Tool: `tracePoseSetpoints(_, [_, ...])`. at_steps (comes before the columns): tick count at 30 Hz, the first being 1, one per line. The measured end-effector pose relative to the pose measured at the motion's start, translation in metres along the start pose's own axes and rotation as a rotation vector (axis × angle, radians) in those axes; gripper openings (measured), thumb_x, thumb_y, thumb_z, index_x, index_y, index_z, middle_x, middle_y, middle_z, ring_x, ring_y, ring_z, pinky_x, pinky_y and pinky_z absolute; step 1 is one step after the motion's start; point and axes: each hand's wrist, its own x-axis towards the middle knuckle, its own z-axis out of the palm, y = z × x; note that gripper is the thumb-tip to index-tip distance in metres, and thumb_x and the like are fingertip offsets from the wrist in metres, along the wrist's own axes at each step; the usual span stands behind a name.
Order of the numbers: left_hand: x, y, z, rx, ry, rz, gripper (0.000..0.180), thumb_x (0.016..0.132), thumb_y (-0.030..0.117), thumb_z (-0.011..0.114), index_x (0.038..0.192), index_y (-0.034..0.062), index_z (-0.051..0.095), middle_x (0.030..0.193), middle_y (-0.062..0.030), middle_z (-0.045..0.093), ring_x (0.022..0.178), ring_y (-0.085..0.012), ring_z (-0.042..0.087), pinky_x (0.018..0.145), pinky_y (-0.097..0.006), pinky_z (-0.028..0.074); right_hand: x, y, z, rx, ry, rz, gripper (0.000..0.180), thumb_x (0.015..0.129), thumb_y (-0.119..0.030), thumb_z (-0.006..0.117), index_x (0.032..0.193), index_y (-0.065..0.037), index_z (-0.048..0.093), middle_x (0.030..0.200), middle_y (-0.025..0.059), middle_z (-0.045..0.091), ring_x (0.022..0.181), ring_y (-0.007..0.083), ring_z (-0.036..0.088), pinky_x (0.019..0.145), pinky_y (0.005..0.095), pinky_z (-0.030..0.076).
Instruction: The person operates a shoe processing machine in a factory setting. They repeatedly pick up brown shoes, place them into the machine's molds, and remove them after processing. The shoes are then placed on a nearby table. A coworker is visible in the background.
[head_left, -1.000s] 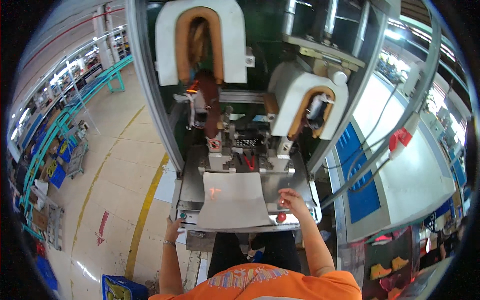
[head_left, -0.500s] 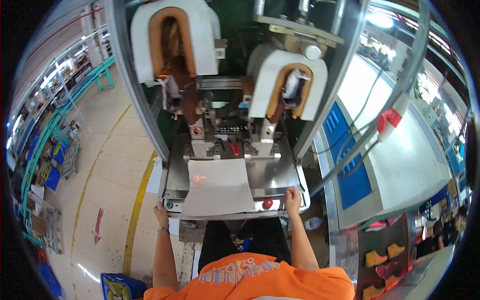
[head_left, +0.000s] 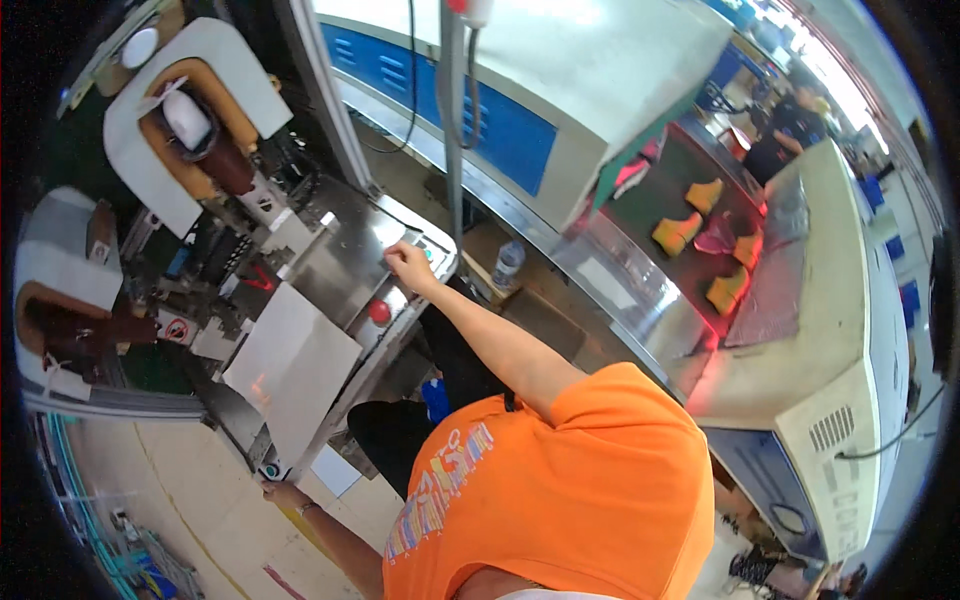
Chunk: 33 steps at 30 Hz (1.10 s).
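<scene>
My left hand [head_left: 285,494] is at the near left corner of the machine's metal table, beside a green button [head_left: 269,471]. Its fingers are small and partly hidden at the edge. My right hand [head_left: 408,266], fingers curled in and nothing visible in them, rests on the table's right corner. Between my hands a white sheet [head_left: 295,365] lies on the metal top [head_left: 345,255], with a small reddish light spot on it. A red button [head_left: 379,312] sits on the front strip. Behind stand two brown shoe uppers [head_left: 228,168] on posts, each within a padded white U-shaped clamp [head_left: 160,110].
To the right runs a conveyor [head_left: 640,275] carrying several yellow shoe pieces [head_left: 676,234] and a pink one, between a white-and-blue machine [head_left: 560,90] and a cream housing [head_left: 840,300]. A metal post [head_left: 452,130] stands near the table. A person [head_left: 790,130] is at the far right.
My view has swung to the right, bringing the conveyor and cream housing into fuller view. Both hands remain at the two table corners, and the white sheet still lies between them.
</scene>
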Motion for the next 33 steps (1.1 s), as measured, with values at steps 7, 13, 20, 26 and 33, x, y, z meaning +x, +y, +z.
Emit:
tracePoseSetpoints(7, [0.003,0.008,0.003,-0.062,0.007,-0.259,0.053,0.090,0.043,0.036,0.109,-0.0051,0.044,0.094,-0.0243,0.055,0.086,-0.0395,0.056,0.071,-0.045,0.047,0.001,-0.021,-0.005,0.111,-0.099,0.131,0.010,0.080,-0.006,0.055,0.086,0.000,0.058,0.064,0.0019,0.055,0.057,0.0085,0.052,0.054,0.0232,0.043])
tracePoseSetpoints(13, [0.000,-0.022,0.008,0.216,0.074,0.111,0.050,0.092,0.039,0.036,0.105,-0.0082,0.046,0.098,-0.0289,0.054,0.082,-0.0419,0.056,0.066,-0.047,0.045,0.003,-0.011,0.004,0.109,-0.129,0.105,0.009,0.081,-0.006,0.054,0.087,0.001,0.058,0.065,0.0024,0.055,0.057,0.0086,0.051,0.054,0.0229,0.043])
tracePoseSetpoints(20, [-0.012,0.001,0.004,-0.083,0.159,0.001,0.048,0.092,0.037,0.037,0.109,-0.0070,0.045,0.097,-0.0291,0.056,0.088,-0.0425,0.055,0.072,-0.046,0.044,0.008,0.012,0.010,0.201,-0.102,0.168,0.010,0.080,-0.011,0.059,0.086,-0.004,0.059,0.072,0.0024,0.059,0.062,0.0085,0.055,0.052,0.0204,0.044])
tracePoseSetpoints(26, [-0.025,0.037,-0.013,-0.250,0.191,-0.156,0.047,0.091,0.036,0.038,0.106,-0.0078,0.043,0.092,-0.0312,0.056,0.087,-0.0441,0.055,0.071,-0.047,0.044,0.005,-0.009,0.000,0.246,-0.141,0.237,0.008,0.081,-0.008,0.055,0.086,-0.004,0.059,0.066,-0.0001,0.053,0.055,0.0058,0.047,0.045,0.0197,0.037])
tracePoseSetpoints(33, [-0.016,-0.001,0.005,-0.215,0.265,-0.077,0.042,0.091,0.032,0.039,0.107,-0.0064,0.045,0.093,-0.0294,0.056,0.085,-0.0436,0.054,0.070,-0.047,0.043,0.011,-0.018,0.002,0.147,-0.246,0.252,0.009,0.081,-0.010,0.056,0.085,-0.003,0.059,0.064,0.0020,0.056,0.049,0.0082,0.050,0.043,0.0198,0.037])
